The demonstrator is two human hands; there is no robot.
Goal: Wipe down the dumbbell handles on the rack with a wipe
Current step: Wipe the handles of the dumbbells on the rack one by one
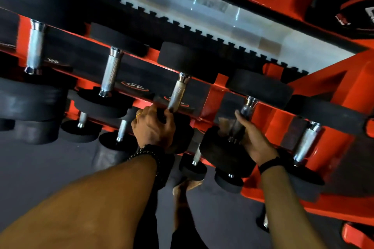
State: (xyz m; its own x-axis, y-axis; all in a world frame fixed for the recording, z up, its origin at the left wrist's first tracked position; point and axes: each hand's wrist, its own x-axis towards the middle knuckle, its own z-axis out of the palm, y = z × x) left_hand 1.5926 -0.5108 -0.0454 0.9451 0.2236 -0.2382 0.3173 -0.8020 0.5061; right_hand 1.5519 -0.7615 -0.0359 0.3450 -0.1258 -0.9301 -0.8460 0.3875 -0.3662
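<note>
Near the middle of the frame, the left hand [153, 127] grips a dumbbell [178, 95]. Right hand [250, 136] curls round a handle [243, 115] on the rack [279, 121]; wipe unseen. Weights might roll off.

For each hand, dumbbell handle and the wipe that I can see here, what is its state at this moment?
Left hand: fingers curled on the near head of a dumbbell, by its handle's lower end.
Right hand: fingers wrapped round the next handle to the right.
Wipe: blurred brownish piece beside the right hand; uncertain.
Handle at left hand: bare, on the rack.
Handle in right hand: mostly covered.
Other handles: bare, racked.
</note>
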